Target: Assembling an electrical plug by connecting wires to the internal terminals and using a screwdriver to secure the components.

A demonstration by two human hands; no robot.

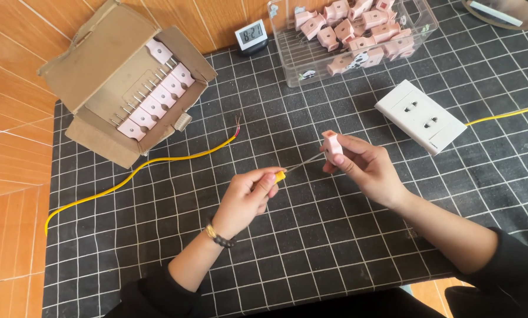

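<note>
**Bench inventory: screwdriver set to pink plug, both hands engaged**

1. Yellow cable (135, 171). Runs from the left bench edge up and rightward; bared red and dark wire ends lie near the bench centre, apart from both hands.
2. Cardboard box (102, 79). Upper left, flaps open, tilted. A row of pink plugs (156, 100) lies inside, metal pins pointing left.
3. Bench (334, 259). Covered by a dark mat with a white grid.
4. Left hand (246, 200). Closed around the yellow handle of a screwdriver (293, 168), thumb and fingers wrapped tight; a beaded bracelet at the wrist.
5. Screwdriver. Long axis runs from lower left to upper right, nearly level; the thin metal shaft points right and slightly up, its tip at the plug.
6. Digital clock (251, 36). Small, white, standing at the far bench edge.
7. Pink plug (333, 145). Held above mid-bench, long axis roughly upright, tilted a little.
8. Right hand (364, 168). Fingers curled around the pink plug, gripping its lower part.
9. Clear plastic bin (299, 62). Far side, holding many loose pink plugs.
10. White double socket (420, 116). Lying flat right of the hands, a yellow lead (505, 115) running off right.
</note>
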